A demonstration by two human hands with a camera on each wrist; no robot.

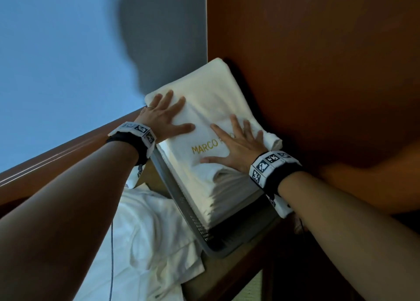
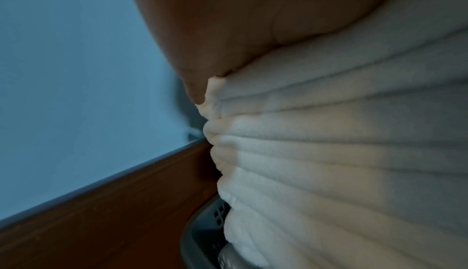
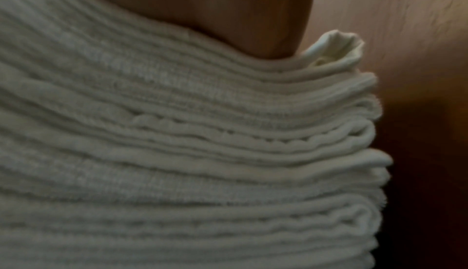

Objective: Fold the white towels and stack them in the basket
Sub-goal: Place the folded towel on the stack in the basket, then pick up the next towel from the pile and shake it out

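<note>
A tall stack of folded white towels (image 1: 211,96) stands in a grey mesh basket (image 1: 193,223). The top towel carries gold "MARCO" lettering (image 1: 204,147). My left hand (image 1: 164,116) lies flat on the top towel's left side, fingers spread. My right hand (image 1: 236,141) presses flat on its right side, covering part of the lettering. In the left wrist view the palm (image 2: 240,23) rests on the layered towel edges (image 2: 341,153), with the basket rim (image 2: 200,233) below. In the right wrist view the palm (image 3: 228,9) presses on the stack (image 3: 177,143).
A brown wooden panel (image 1: 318,62) stands right behind the stack. A blue-grey wall (image 1: 56,62) and a wooden rail (image 1: 56,160) lie to the left. Loose white cloth (image 1: 147,244) lies beside the basket at the lower left, with a thin cable (image 1: 112,255) across it.
</note>
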